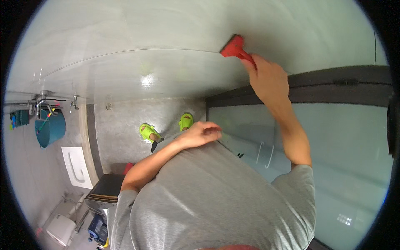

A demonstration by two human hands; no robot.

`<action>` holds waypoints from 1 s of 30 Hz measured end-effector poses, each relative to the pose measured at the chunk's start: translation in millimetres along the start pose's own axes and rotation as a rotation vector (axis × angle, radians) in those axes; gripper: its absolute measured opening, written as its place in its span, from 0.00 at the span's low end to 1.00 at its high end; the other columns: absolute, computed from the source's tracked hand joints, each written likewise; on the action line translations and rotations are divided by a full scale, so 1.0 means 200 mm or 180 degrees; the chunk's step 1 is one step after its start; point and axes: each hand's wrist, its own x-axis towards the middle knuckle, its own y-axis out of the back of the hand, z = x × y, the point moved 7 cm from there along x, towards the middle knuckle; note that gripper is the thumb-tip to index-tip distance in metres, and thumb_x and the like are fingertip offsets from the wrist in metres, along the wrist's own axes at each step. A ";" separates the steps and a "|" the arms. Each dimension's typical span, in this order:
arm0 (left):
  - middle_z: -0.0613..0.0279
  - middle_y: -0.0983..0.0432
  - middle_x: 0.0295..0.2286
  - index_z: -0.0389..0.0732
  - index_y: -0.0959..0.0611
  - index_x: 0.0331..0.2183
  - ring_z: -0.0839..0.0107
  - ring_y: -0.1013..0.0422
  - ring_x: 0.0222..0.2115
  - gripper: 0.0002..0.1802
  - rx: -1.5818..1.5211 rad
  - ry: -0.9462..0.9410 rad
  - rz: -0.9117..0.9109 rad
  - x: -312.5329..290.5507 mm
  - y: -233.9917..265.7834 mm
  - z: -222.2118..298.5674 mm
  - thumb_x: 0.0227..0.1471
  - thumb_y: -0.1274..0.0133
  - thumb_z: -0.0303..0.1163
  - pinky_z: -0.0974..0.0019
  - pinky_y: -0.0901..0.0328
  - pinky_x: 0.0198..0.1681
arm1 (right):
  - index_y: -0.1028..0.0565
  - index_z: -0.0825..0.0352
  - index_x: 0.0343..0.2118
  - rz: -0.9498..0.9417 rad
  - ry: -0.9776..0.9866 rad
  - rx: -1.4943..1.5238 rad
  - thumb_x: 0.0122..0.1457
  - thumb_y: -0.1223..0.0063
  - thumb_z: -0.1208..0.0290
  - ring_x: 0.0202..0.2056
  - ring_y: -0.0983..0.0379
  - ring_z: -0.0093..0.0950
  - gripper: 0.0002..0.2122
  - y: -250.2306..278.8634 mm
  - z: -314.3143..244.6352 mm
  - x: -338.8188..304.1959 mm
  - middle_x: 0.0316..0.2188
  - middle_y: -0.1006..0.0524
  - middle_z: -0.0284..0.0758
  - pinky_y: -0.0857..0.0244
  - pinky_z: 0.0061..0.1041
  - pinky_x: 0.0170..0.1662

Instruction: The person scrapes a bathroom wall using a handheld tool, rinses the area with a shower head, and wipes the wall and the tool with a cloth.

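Scraper of red colour is being held at the wall in the head view, its dark edge lying by the end of a seam; whether full contact is being made cannot be told. Its handle is being gripped by the right hand, with the fingers closed around it. The left hand is being held before the shirt, half curled, with nothing seen in it. For good work, the whole edge should probably be laid flat, with light, even pressure being applied and the wrist being steadied. Extra care seems to be called for at the seam, where a corner could be caught, and beside the dark frame, where knuckles could be knocked. Slippers are being worn on a smooth-looking floor, so overreaching is best being avoided.
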 end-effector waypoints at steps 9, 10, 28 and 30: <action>0.60 0.23 0.38 0.33 0.30 0.53 0.74 0.27 0.38 0.24 -0.0469 -0.0545 0.0616 0.12 0.12 0.26 0.59 0.48 0.35 0.70 0.32 0.45 | 0.25 0.65 0.39 -0.1233 0.0398 0.1427 0.57 0.51 0.67 0.25 0.30 0.39 0.11 -0.08 -0.03 -0.04 0.24 0.26 0.42 0.37 0.34 0.31; 0.60 0.23 0.38 0.33 0.32 0.55 0.74 0.27 0.38 0.26 -0.0633 -0.0732 0.0657 0.15 0.13 0.34 0.60 0.49 0.37 0.71 0.33 0.44 | 0.25 0.66 0.42 -0.1024 0.0668 0.1585 0.55 0.51 0.69 0.26 0.31 0.38 0.12 -0.07 -0.03 -0.08 0.26 0.27 0.42 0.37 0.33 0.32; 0.66 0.27 0.27 0.39 0.26 0.41 0.79 0.33 0.26 0.19 -0.2424 -0.0823 0.1070 0.51 0.07 0.64 0.64 0.58 0.46 0.72 0.34 0.33 | 0.27 0.67 0.50 0.0079 0.0387 0.3067 0.54 0.43 0.72 0.37 0.21 0.32 0.19 -0.10 0.29 -0.28 0.37 0.20 0.42 0.31 0.27 0.42; 0.67 0.26 0.27 0.39 0.25 0.41 0.80 0.33 0.26 0.19 -0.2533 -0.0671 0.1087 0.53 0.08 0.66 0.63 0.56 0.46 0.73 0.35 0.32 | 0.27 0.67 0.50 0.0071 0.0472 0.3116 0.54 0.43 0.74 0.37 0.21 0.29 0.19 -0.12 0.30 -0.24 0.37 0.20 0.41 0.31 0.25 0.41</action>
